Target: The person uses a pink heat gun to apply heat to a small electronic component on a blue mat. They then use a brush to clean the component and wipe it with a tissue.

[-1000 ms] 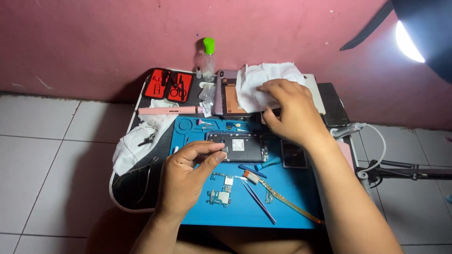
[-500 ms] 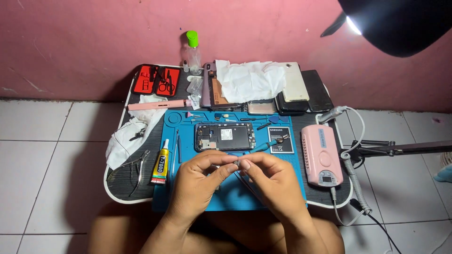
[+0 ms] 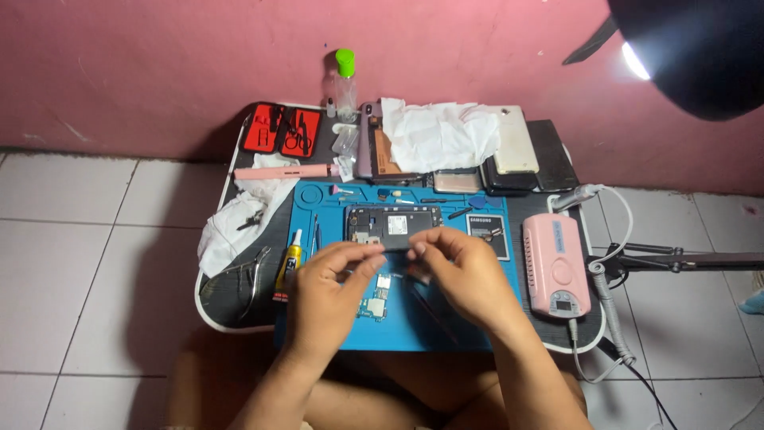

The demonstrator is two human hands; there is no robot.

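My left hand and my right hand meet over the blue work mat, and together they pinch a small thin dark strip between thumbs and forefingers. Just behind the strip lies an opened phone frame with its insides showing. A small green circuit board rests on the mat between my wrists. What the strip is exactly, I cannot tell.
A glue tube and nippers lie left of the mat beside a white cloth. A red tool case, a green-capped bottle, stacked phones and a white tissue stand behind. A pink device with cables sits right.
A second ago my right hand reached back to the white tissue; it came forward and joined my left hand on the small strip. The view has shifted slightly.
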